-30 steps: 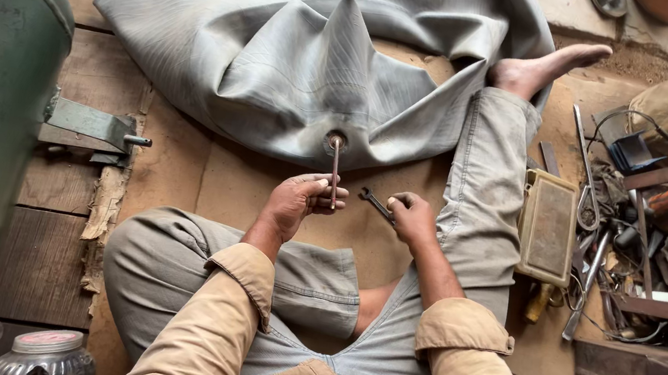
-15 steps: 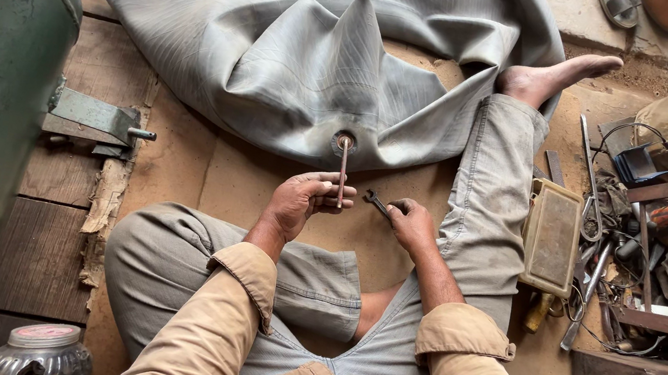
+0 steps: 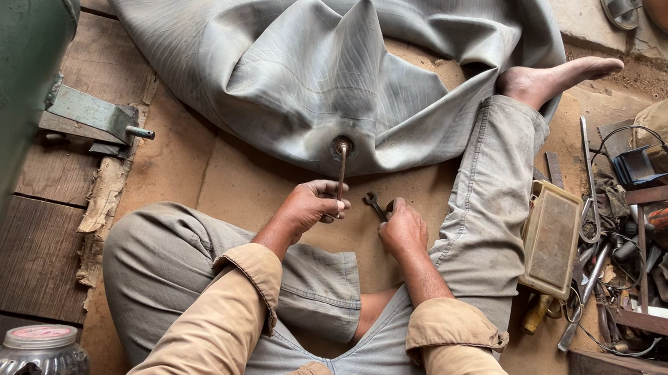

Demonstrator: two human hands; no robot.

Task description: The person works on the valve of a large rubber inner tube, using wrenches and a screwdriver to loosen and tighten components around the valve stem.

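Fingers of the left hand (image 3: 311, 208) are closing around the lower end of the long metal valve stem (image 3: 341, 173), which is standing out from the grey inner tube (image 3: 317, 63) spread flat on the boards. The right hand (image 3: 405, 228) is clenching the handle of a small dark spanner (image 3: 375, 205), whose open jaw is pointing up and to the left, just beside the stem but not on it.

Compared with half a second ago, little is changing: both hands are staying in the same grip, the left still on the stem, the right still keeping the spanner close. The camera is tilting a touch, so the tube and the bare foot (image 3: 554, 77) are sitting slightly differently in the view. The spanner head is looking a shade nearer the stem than a second ago, though the gap is remaining. Judging by this, the person is steadying the stem while bringing the tool toward it.

A flat tin box (image 3: 551, 238) and scattered tools (image 3: 591, 276) are lying to the right of the leg.
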